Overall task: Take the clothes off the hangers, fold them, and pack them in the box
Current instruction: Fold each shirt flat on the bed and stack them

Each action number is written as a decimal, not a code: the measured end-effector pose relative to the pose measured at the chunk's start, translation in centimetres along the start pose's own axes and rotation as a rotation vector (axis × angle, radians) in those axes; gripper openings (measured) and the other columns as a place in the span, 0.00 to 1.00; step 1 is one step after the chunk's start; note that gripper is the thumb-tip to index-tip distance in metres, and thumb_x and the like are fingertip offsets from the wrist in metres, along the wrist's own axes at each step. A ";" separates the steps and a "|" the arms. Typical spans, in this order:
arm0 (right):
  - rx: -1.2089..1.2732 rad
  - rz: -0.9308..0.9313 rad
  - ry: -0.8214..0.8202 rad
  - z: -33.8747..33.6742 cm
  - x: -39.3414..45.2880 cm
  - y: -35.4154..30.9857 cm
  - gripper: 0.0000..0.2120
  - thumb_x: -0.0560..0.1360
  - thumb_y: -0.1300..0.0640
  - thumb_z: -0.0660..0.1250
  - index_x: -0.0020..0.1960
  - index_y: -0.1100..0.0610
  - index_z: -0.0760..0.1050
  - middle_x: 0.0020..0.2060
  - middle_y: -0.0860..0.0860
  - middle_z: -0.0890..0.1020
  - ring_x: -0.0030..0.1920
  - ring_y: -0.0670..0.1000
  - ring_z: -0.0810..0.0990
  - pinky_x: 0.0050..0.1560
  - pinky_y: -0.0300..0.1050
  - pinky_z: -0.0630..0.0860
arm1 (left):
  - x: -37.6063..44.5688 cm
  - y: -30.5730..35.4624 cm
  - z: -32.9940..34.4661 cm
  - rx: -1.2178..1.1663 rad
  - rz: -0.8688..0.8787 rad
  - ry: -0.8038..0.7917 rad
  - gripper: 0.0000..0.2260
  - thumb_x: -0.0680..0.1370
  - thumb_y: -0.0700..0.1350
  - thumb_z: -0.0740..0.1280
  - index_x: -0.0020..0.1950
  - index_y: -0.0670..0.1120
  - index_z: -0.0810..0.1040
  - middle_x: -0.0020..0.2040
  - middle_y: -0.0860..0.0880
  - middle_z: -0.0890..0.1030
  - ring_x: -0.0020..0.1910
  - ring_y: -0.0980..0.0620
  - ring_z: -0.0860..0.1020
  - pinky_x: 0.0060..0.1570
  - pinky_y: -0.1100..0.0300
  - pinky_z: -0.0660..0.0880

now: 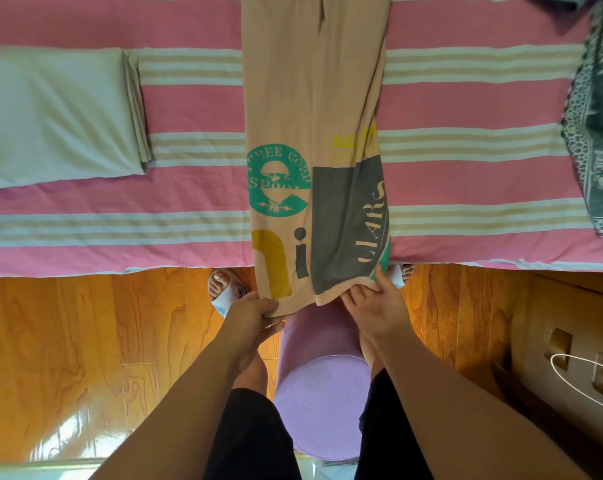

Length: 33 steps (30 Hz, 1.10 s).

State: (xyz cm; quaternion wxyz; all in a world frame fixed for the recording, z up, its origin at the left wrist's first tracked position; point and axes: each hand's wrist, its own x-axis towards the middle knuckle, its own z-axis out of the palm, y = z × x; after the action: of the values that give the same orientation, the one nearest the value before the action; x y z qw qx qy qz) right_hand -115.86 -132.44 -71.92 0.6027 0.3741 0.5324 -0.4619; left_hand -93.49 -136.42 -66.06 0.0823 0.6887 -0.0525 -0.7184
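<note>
Now both hands hold the near hem of the tan printed shirt [314,116], which lies lengthwise across the striped bed [120,109]: left hand [255,308] pinching one corner, right hand [373,303] gripping the other. A folded pale garment [54,112] lies far left.

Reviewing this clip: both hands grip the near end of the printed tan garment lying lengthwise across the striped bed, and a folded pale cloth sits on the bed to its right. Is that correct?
Not quite. In the head view the folded pale cloth lies to the left of the printed tan garment, not its right. The rest holds: the left hand and right hand grip its near end on the striped bed.
</note>
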 end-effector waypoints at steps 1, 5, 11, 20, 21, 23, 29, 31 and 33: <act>-0.007 -0.030 -0.001 0.0 -0.1 -1.0 0.20 0.81 0.54 0.66 0.71 0.55 0.73 0.64 0.56 0.81 0.66 0.57 0.78 0.73 0.57 0.68 | 0.0 0.0 0.0 0.005 0.005 0.000 0.10 0.81 0.38 0.64 0.60 0.49 0.75 0.58 0.47 0.81 0.57 0.44 0.83 0.62 0.47 0.79; -0.260 -0.066 -0.053 -0.3 -1.4 -3.4 0.13 0.82 0.62 0.61 0.65 0.61 0.76 0.60 0.58 0.83 0.59 0.56 0.83 0.65 0.55 0.77 | 0.6 0.2 0.2 0.025 0.013 0.019 0.10 0.80 0.38 0.63 0.61 0.47 0.74 0.58 0.45 0.80 0.55 0.45 0.82 0.55 0.52 0.80; -0.823 -0.342 0.066 -1.4 -5.2 -5.2 0.06 0.82 0.61 0.65 0.54 0.61 0.80 0.47 0.54 0.86 0.47 0.50 0.86 0.49 0.45 0.82 | -0.5 -0.7 1.4 -0.015 0.103 -0.002 0.11 0.83 0.40 0.62 0.62 0.50 0.77 0.55 0.50 0.85 0.58 0.46 0.83 0.60 0.47 0.80; -1.167 -0.390 0.262 -3.5 -9.9 -4.1 0.07 0.83 0.52 0.62 0.56 0.54 0.75 0.51 0.52 0.80 0.52 0.53 0.81 0.49 0.49 0.83 | -4.5 -4.3 1.4 0.063 0.072 0.098 0.14 0.79 0.42 0.67 0.64 0.47 0.73 0.59 0.45 0.78 0.56 0.42 0.82 0.49 0.49 0.83; -1.161 -0.381 0.281 -3.7 -9.9 -3.9 0.07 0.83 0.52 0.63 0.56 0.54 0.75 0.52 0.52 0.80 0.53 0.53 0.81 0.51 0.51 0.84 | -4.8 -4.3 1.4 0.042 0.055 0.091 0.16 0.78 0.42 0.67 0.66 0.47 0.72 0.59 0.44 0.78 0.56 0.42 0.82 0.49 0.49 0.83; -1.205 -0.361 0.320 -3.5 -10.2 -3.9 0.08 0.83 0.53 0.63 0.59 0.55 0.75 0.52 0.51 0.80 0.52 0.53 0.81 0.53 0.51 0.84 | -5.2 -4.0 1.6 -0.025 0.013 0.064 0.16 0.79 0.40 0.66 0.66 0.47 0.70 0.60 0.43 0.77 0.56 0.41 0.82 0.48 0.49 0.83; -1.105 -0.248 0.265 2.2 -10.7 -6.3 0.07 0.82 0.58 0.66 0.55 0.61 0.79 0.44 0.56 0.85 0.42 0.52 0.85 0.34 0.41 0.79 | -6.1 2.3 3.3 -0.259 -0.065 -0.008 0.10 0.82 0.37 0.60 0.62 0.37 0.74 0.52 0.37 0.85 0.45 0.43 0.86 0.39 0.56 0.83; -0.842 -0.180 0.165 5.6 -10.9 -7.7 0.08 0.82 0.59 0.65 0.56 0.63 0.78 0.44 0.58 0.87 0.40 0.54 0.87 0.33 0.43 0.81 | -5.6 6.4 4.0 -0.397 -0.064 -0.056 0.12 0.82 0.38 0.59 0.63 0.36 0.75 0.51 0.36 0.85 0.43 0.45 0.87 0.38 0.56 0.84; -0.634 -0.162 0.038 9.1 -11.1 -9.5 0.12 0.83 0.53 0.64 0.55 0.62 0.78 0.43 0.58 0.87 0.40 0.54 0.87 0.35 0.45 0.82 | -5.5 10.6 4.7 -0.514 0.029 -0.098 0.14 0.82 0.42 0.59 0.64 0.37 0.76 0.53 0.37 0.85 0.48 0.45 0.86 0.49 0.54 0.83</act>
State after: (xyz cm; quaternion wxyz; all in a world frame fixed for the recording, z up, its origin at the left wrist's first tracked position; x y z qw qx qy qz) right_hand -122.28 -142.07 -59.16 0.6404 0.1329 0.6888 -0.3127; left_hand -97.51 -145.91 -58.49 0.2620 0.6087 0.1180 -0.7396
